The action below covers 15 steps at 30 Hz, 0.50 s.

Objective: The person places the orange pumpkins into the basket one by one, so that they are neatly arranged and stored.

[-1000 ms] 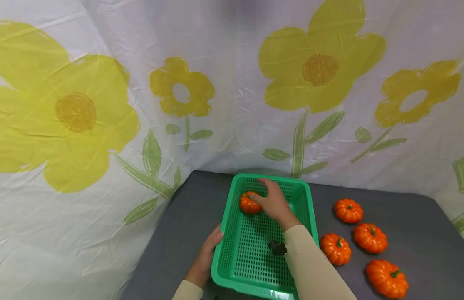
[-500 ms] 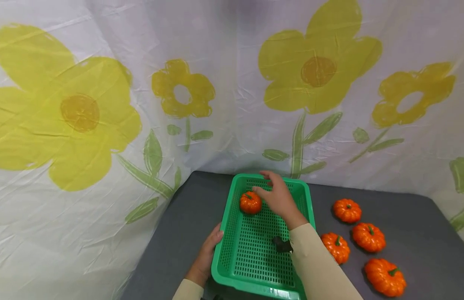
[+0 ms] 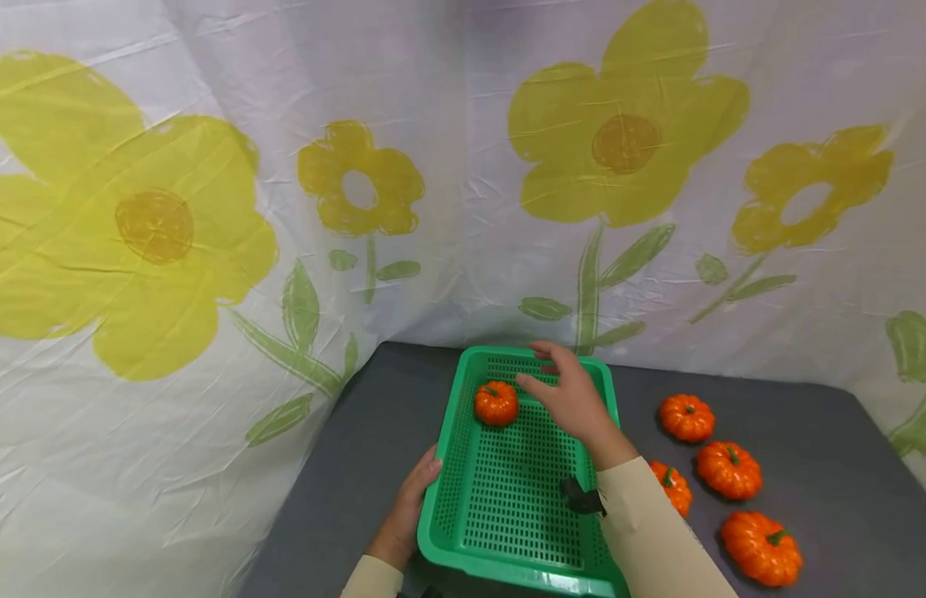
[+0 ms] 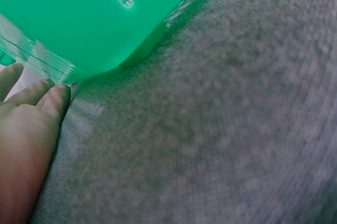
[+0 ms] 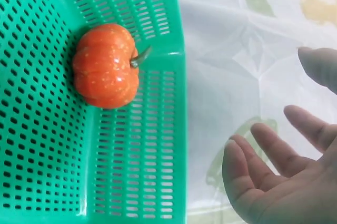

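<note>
An orange pumpkin point(image 3: 496, 404) with a green stem sits inside a green perforated basket point(image 3: 500, 571), near its far left corner. Over the basket's far right part, my right hand point(image 3: 570, 399) is held with fingers spread and holds nothing. The right wrist view shows this right hand point(image 5: 287, 174) apart from the pumpkin point(image 5: 107, 66). At the basket's left side, my left hand point(image 3: 412, 507) touches the outer wall. In the left wrist view, fairly straight fingers of the left hand point(image 4: 26, 129) meet the basket's lower edge; part of the hand is out of view.
Several more pumpkins lie on the dark grey tabletop to the right of the basket, among them a far pumpkin point(image 3: 687, 418) and a near pumpkin point(image 3: 763, 548). My right forearm partly covers another pumpkin point(image 3: 670, 487). A white flower-printed sheet point(image 3: 463, 274) stands behind the table.
My right hand has let go of the pumpkin in the basket and drawn away to the right, its fingers spread. The left hand stays at the basket's left side.
</note>
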Each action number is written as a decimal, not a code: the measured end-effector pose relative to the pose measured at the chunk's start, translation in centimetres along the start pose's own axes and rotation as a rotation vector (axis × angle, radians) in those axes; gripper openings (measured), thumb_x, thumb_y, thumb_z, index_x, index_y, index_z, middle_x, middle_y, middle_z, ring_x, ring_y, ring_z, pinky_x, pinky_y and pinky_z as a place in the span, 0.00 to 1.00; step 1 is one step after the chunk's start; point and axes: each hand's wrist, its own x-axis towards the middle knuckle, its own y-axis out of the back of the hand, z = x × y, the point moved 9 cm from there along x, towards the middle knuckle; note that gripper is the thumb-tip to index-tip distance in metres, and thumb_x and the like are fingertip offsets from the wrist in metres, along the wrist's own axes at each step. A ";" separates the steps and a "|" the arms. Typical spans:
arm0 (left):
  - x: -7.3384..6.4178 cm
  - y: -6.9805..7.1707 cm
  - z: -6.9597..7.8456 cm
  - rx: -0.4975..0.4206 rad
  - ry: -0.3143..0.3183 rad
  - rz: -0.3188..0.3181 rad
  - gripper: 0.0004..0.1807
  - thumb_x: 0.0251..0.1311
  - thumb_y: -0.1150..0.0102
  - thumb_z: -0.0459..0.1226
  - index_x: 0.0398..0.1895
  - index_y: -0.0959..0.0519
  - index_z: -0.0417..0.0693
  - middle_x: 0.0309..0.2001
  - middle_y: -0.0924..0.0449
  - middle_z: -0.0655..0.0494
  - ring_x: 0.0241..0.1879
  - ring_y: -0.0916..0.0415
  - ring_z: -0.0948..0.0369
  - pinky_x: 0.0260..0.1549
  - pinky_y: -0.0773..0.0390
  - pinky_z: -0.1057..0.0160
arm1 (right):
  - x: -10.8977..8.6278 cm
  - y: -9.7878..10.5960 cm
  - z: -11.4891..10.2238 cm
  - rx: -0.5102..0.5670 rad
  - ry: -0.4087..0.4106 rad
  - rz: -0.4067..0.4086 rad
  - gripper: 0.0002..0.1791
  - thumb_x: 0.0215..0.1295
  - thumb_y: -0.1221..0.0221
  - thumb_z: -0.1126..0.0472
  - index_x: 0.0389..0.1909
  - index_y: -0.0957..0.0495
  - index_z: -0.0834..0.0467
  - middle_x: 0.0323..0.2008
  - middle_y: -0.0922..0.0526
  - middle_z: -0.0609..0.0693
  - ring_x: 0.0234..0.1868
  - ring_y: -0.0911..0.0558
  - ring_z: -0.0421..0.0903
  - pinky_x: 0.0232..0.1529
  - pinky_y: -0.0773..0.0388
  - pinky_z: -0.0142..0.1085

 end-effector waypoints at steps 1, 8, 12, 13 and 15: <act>0.0 0.0 0.0 -0.002 0.001 0.000 0.37 0.87 0.70 0.49 0.90 0.54 0.43 0.81 0.45 0.29 0.75 0.37 0.38 0.71 0.30 0.47 | -0.2 0.1 0.0 0.000 0.004 0.000 0.36 0.80 0.34 0.53 0.82 0.34 0.59 0.76 0.32 0.64 0.71 0.28 0.69 0.65 0.26 0.64; -0.1 0.1 -0.2 -0.012 0.004 -0.004 0.36 0.87 0.71 0.49 0.90 0.54 0.44 0.80 0.43 0.29 0.74 0.35 0.38 0.70 0.29 0.47 | -1.6 1.3 0.0 0.018 -0.015 -0.009 0.35 0.81 0.34 0.53 0.82 0.34 0.57 0.75 0.30 0.64 0.70 0.27 0.70 0.62 0.23 0.64; 0.0 0.1 -0.1 -0.009 0.004 0.006 0.37 0.87 0.70 0.50 0.90 0.54 0.43 0.80 0.43 0.30 0.74 0.33 0.40 0.70 0.28 0.48 | -2.3 1.9 -0.4 0.017 -0.022 -0.002 0.34 0.81 0.34 0.50 0.81 0.33 0.55 0.73 0.27 0.63 0.66 0.23 0.65 0.58 0.20 0.61; 0.0 0.1 -0.1 -0.009 0.004 0.008 0.37 0.87 0.70 0.50 0.90 0.54 0.43 0.80 0.43 0.30 0.74 0.33 0.40 0.70 0.28 0.48 | -2.4 2.1 -0.5 0.016 -0.022 0.001 0.34 0.81 0.35 0.50 0.81 0.32 0.54 0.72 0.27 0.62 0.64 0.22 0.63 0.57 0.19 0.61; 0.0 0.1 -0.1 -0.009 0.005 0.009 0.37 0.87 0.70 0.50 0.90 0.54 0.43 0.81 0.44 0.30 0.74 0.34 0.39 0.71 0.29 0.48 | -2.8 2.4 -0.8 0.014 -0.018 0.008 0.34 0.81 0.35 0.49 0.81 0.32 0.54 0.72 0.26 0.62 0.63 0.21 0.61 0.57 0.19 0.60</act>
